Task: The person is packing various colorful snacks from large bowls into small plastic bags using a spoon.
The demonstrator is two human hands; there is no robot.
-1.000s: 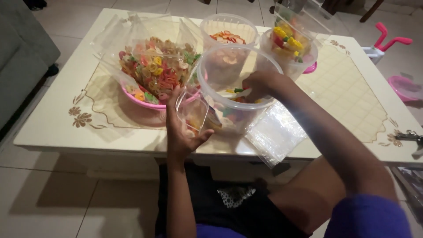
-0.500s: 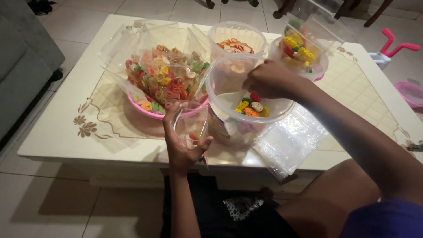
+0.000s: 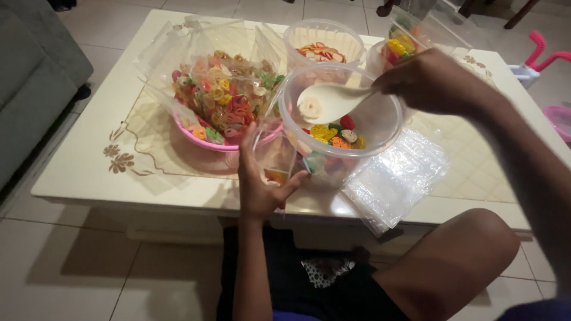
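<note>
My left hand [image 3: 262, 187] holds a small clear plastic bag [image 3: 275, 156] open at the table's near edge, a few coloured pieces in its bottom. My right hand [image 3: 431, 80] grips a white spoon [image 3: 328, 101] whose bowl hangs over a clear round tub [image 3: 380, 128]. In the tub lie several coloured snack pieces [image 3: 333, 134]. The spoon's bowl looks empty.
A pink bowl [image 3: 208, 141] holds a big open bag of coloured ring snacks [image 3: 223, 95]. Two more clear tubs of snacks [image 3: 321, 44] [image 3: 395, 50] stand behind. A stack of empty clear bags [image 3: 395, 178] lies at the right. White low table [image 3: 89, 172], grey sofa [image 3: 30, 77] left, pink toy [image 3: 544, 50] right.
My right hand has lifted out of the tub and moved right, bringing the white spoon into sight above the rim. The left hand keeps the small bag, slightly raised.
</note>
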